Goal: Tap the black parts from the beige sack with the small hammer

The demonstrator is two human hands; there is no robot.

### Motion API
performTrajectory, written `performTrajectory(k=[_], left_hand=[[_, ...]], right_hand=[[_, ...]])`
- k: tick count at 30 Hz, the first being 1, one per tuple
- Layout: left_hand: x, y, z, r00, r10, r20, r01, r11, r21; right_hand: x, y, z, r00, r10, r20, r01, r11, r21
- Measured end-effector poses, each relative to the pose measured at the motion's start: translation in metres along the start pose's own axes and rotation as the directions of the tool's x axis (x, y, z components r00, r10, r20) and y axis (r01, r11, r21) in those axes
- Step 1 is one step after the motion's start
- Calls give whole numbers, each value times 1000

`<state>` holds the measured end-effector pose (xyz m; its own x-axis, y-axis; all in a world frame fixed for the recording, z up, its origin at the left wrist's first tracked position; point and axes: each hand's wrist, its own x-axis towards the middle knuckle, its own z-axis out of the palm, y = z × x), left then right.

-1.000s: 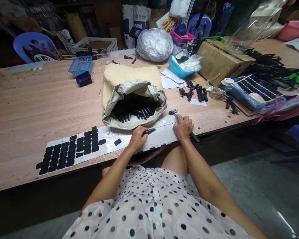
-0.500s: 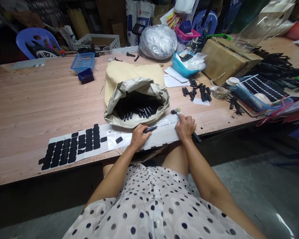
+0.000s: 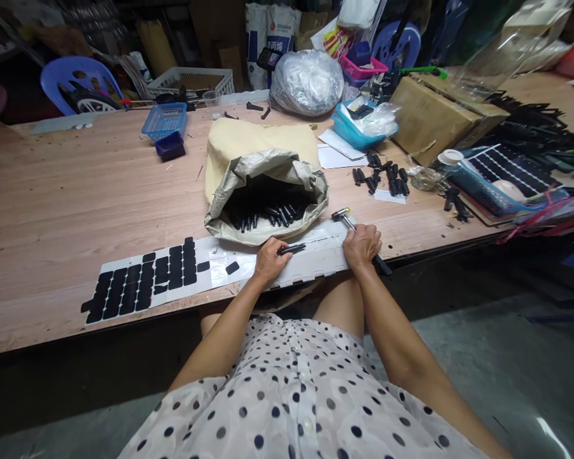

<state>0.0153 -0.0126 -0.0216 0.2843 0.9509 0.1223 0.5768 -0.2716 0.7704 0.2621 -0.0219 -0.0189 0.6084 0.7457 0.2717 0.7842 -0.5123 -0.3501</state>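
Observation:
My left hand [image 3: 269, 260] is closed on a slim black part [image 3: 291, 249] and holds it flat on a white backing sheet [image 3: 316, 256] at the table's near edge. My right hand [image 3: 362, 245] grips the handle of a small hammer [image 3: 343, 217], whose metal head lies on the sheet just beyond my fingers. Behind both hands stands an open woven sack [image 3: 268, 191] with several more black parts inside. The left stretch of the sheet carries rows of black adhesive pads [image 3: 143, 280].
Loose black parts [image 3: 385, 180] lie right of the sack. A cardboard box [image 3: 440, 115], blue trays [image 3: 356, 131], a tied plastic bag [image 3: 306, 83] and a blue basket [image 3: 165, 120] stand further back. Black strips pile up at the far right.
Neither hand has changed its hold. The view has drifted slightly, so everything sits a little further right in the picture.

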Motion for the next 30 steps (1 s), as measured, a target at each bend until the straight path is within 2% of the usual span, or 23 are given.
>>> performTrajectory(k=[3,6,8,11,14,26,30], left_hand=[[1,0,1,1000,-5,-2,5,1000,-5],[1,0,1,1000,-4,9,4,1000,-14],[1,0,1,1000,-2,14,3,1000,-21],[0,0,1,1000,-1,17,2,1000,-29],[0,0,2,1000,10,7,-9,1000,-27],[2,0,6,1000,16,-13,-16,1000,-24],[1,0,7,999,23,-34,-24,1000,-7]], right_hand=[[-9,-1,-12,1000,-18,5,17,997,72],[-31,-2,-24,991,-122,49,111,977,182],[-49,-5,-32,971,-227,77,200,945,258],[-75,-10,-40,924,-380,34,345,871,350],[-91,-15,-44,885,-465,4,426,816,390],[-102,-29,-45,864,-479,156,443,870,214],[-104,-30,-45,866,-470,173,440,879,186]])
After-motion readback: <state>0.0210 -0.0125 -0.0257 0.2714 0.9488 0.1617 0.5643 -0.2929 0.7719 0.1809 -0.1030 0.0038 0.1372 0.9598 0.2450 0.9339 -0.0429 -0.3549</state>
